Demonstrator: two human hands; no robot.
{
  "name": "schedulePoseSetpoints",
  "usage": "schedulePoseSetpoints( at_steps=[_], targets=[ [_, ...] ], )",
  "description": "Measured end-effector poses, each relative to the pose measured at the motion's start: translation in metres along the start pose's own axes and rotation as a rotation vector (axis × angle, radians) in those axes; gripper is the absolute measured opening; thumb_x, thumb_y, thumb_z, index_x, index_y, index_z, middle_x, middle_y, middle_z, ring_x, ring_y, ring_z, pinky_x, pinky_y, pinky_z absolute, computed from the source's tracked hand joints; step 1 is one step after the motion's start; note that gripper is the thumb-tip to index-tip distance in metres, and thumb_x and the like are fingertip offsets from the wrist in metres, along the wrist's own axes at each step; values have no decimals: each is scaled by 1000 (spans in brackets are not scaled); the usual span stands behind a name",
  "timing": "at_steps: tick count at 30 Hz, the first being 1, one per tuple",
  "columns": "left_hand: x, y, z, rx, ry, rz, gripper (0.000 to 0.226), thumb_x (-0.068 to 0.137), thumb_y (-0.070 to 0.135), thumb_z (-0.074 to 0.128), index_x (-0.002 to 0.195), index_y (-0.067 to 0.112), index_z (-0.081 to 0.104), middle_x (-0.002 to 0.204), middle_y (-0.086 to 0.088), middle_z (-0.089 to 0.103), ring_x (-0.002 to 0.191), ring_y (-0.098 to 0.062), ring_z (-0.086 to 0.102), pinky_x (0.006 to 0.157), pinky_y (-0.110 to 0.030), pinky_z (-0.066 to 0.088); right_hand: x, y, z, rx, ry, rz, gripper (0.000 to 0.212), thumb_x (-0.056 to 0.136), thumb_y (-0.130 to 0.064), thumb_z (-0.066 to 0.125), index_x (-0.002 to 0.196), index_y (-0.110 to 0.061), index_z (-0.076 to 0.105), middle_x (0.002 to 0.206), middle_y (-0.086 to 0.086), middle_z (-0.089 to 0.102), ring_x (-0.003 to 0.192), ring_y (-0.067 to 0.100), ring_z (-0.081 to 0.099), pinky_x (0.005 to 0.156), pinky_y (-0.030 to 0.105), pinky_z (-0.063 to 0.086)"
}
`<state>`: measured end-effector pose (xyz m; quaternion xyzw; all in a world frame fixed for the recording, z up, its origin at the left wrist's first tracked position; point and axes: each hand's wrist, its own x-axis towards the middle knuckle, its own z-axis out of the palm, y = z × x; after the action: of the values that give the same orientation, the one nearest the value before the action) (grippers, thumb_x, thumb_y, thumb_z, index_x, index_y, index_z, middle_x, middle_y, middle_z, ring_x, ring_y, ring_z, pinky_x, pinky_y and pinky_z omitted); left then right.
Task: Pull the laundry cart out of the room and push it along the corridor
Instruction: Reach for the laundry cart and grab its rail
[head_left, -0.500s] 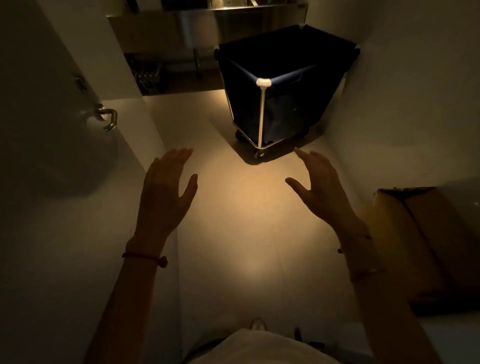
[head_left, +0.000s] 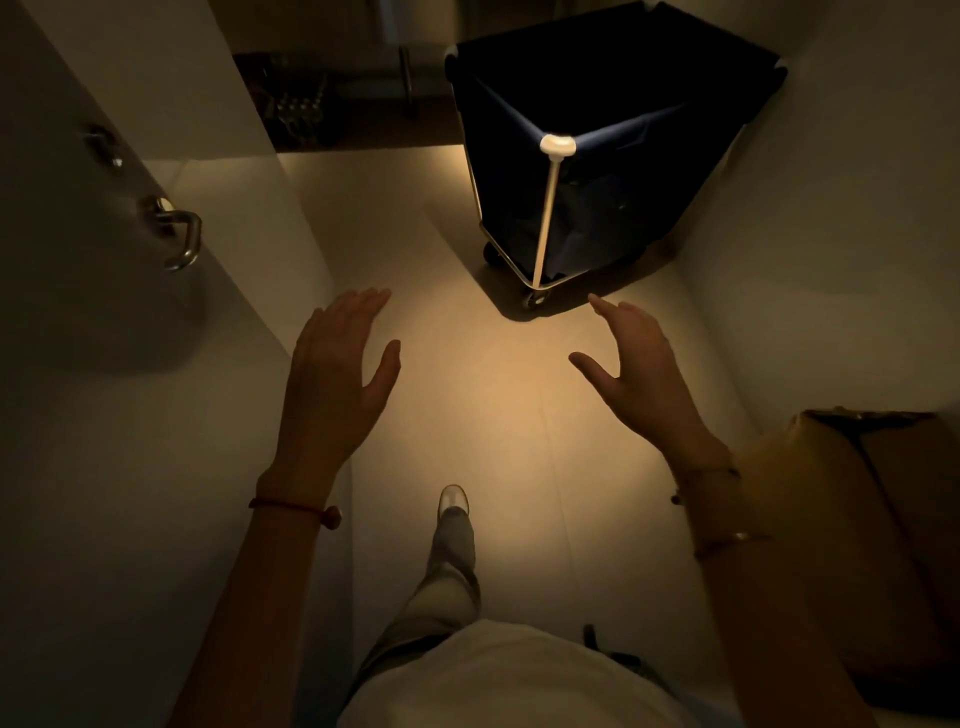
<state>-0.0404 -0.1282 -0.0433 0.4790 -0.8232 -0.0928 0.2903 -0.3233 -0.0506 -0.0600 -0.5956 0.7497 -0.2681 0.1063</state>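
Note:
The laundry cart is a dark blue fabric bin on a light metal frame with small wheels. It stands ahead in the dim room, tucked against the right wall, one white-capped corner post turned toward me. My left hand and my right hand are both raised in front of me, fingers spread, holding nothing. Both hands are short of the cart, with bare floor between them and its nearest wheel. My right fingertips are closest to that wheel.
An open door with a metal lever handle stands close on my left. A cardboard box sits by the right wall. A dark rack stands in the back left. One foot is stepped forward on the lit floor.
I have moved closer to the cart, which now looms larger. One leg has stepped forward into view. Both hands stay raised and spread.

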Motion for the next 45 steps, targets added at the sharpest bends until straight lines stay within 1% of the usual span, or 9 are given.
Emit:
schedulePoseSetpoints(
  at_steps=[9,15,18,24,28,33,37,41,45],
  targets=[
    [163,-80,31,-19,-18,64,48,94,21,54,139,11,43,142,-9,50,136,-23,42,114,-47,34,183,-18,43,26,17,-23,64,89,-37,61,144,-20,34,145,4,47,141,23,31,114,43,29],
    [276,-119,58,4,-63,65,48,94,20,53,140,14,42,144,-6,49,138,-21,40,113,-49,33,292,-19,64,40,17,-2,62,89,-38,60,143,-20,35,137,3,51,134,21,39,113,45,35],
    [331,-137,76,3,-69,86,47,94,20,53,140,14,42,144,-6,49,138,-21,39,113,-50,33,347,-12,75,45,10,10,62,89,-38,60,143,-21,34,141,4,49,138,23,35,115,46,31],
    [450,-171,135,-22,-83,97,47,95,23,50,141,18,40,145,-4,47,140,-18,36,118,-49,27,466,18,102,2,18,16,63,90,-40,58,145,-23,30,146,5,44,142,22,29,116,46,26],
    [537,-180,176,-32,-96,102,48,95,24,50,141,19,40,146,-2,46,140,-17,34,120,-44,23,551,44,105,-6,38,36,63,90,-41,57,144,-25,30,146,4,44,142,21,30,115,47,30],
    [636,-187,217,-42,-127,135,49,94,24,51,142,21,38,147,-2,45,141,-16,33,120,-40,22,646,73,104,-16,42,80,64,91,-39,57,146,-25,28,151,6,38,145,21,25,115,44,26],
    [698,-191,245,-58,-177,167,51,95,25,50,143,21,36,148,-2,43,142,-16,32,121,-40,20,703,90,103,-20,39,95,63,91,-38,57,146,-24,29,149,7,40,142,24,30,116,45,29],
    [754,-204,282,-72,-266,236,54,94,22,51,144,21,33,148,-3,41,141,-16,31,120,-35,15,750,109,114,-26,57,103,63,90,-39,57,144,-22,30,143,6,45,135,22,39,111,39,33],
    [813,-221,321,-80,-374,333,58,91,19,57,145,18,33,149,-4,39,142,-17,31,121,-41,21,794,129,137,-39,58,162,65,90,-40,57,145,-20,29,146,5,43,136,22,38,112,38,34]
  ],
)
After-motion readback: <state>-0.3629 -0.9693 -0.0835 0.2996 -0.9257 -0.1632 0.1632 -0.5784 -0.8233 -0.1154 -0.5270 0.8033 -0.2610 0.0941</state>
